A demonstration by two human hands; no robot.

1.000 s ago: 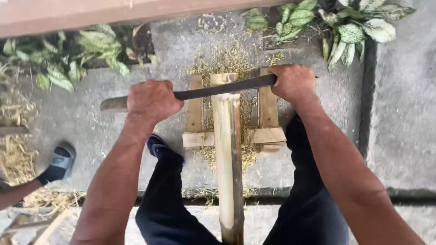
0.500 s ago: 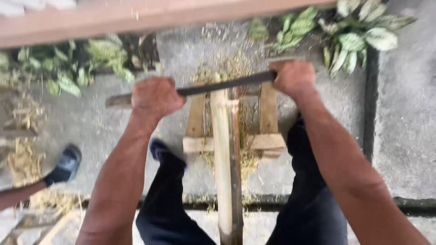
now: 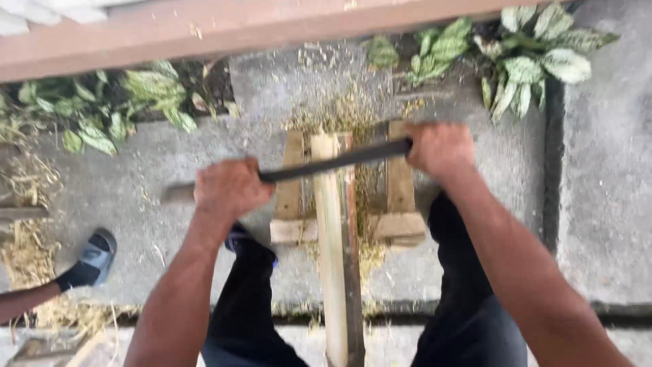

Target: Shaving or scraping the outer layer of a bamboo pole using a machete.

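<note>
The left hand is closed in a fist around the handle end of a long dark blade, and the right hand is closed around the opposite end, so the blade spans crosswise between them. The blade rests on the top end of a pale bamboo pole, which stands upright between the person's knees and runs down toward the bottom of the view. Compared with half a second earlier, the left hand has dropped noticeably lower while the right hand has stayed at nearly the same height; the blade now slopes down toward the left instead of lying nearly level. This indicates a rocking, levering pressure on the pole end. The frame is motion-blurred, so whether the edge has entered the bamboo cannot be confirmed; a dark line along the pole may be a split. Behind the pole, a low wooden frame sits on the concrete floor, with shavings scattered in and around it. No container is present. A sandalled foot of another person shows at the left edge, well apart, and leafy plants line the far edge.
</note>
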